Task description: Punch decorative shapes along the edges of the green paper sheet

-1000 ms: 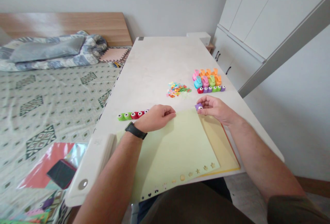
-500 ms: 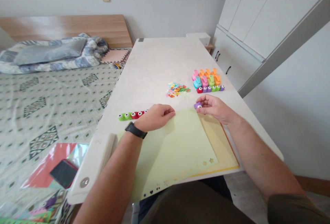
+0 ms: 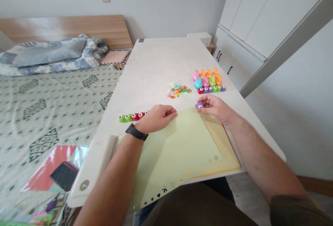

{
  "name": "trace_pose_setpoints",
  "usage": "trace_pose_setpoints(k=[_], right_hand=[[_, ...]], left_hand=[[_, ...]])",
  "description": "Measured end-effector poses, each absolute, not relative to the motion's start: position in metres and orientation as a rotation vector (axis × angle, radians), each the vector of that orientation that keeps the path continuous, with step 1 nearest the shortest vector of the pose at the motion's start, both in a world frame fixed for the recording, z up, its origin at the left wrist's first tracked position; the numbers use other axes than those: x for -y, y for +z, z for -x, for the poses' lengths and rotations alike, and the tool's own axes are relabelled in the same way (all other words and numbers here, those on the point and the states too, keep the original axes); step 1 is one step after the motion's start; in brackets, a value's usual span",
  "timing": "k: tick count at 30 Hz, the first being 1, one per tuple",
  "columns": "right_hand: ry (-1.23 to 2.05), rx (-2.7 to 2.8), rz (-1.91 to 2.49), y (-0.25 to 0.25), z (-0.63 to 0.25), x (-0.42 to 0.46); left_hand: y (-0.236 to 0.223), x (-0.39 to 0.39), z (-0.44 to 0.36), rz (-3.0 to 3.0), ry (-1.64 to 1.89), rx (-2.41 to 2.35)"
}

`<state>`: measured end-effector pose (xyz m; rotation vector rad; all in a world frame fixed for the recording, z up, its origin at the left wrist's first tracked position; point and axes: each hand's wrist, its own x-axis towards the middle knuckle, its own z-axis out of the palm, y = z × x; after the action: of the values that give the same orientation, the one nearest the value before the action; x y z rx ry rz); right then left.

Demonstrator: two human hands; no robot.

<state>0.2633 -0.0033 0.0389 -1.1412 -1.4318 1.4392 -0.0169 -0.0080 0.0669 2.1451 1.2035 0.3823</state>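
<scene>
Green & red punches (image 3: 134,117) sit just L of my L fingers (image 3: 170,108), pinching the pale green sheet's (image 3: 179,142) far edge; R fingers (image 3: 206,100) pinch the purple punch (image 3: 199,105) at its far R corner. Overhanging near edge could prob. drag the sheet askew, creasing that corner, esp. w/ a slack L pinch

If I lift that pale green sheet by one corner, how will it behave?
The pale green sheet looks like thin paper, so it would probably flop. The cut-out shapes along its near edge may make that strip easier to tear.
</scene>
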Motion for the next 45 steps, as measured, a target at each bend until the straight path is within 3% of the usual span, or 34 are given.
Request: trace_pose_setpoints(k=[45], right_hand=[[1.488,1.339,1.201,0.032,-0.249,0.004]], left_hand=[[0.054,0.009,0.014,-2.076,0.399,-1.198]])
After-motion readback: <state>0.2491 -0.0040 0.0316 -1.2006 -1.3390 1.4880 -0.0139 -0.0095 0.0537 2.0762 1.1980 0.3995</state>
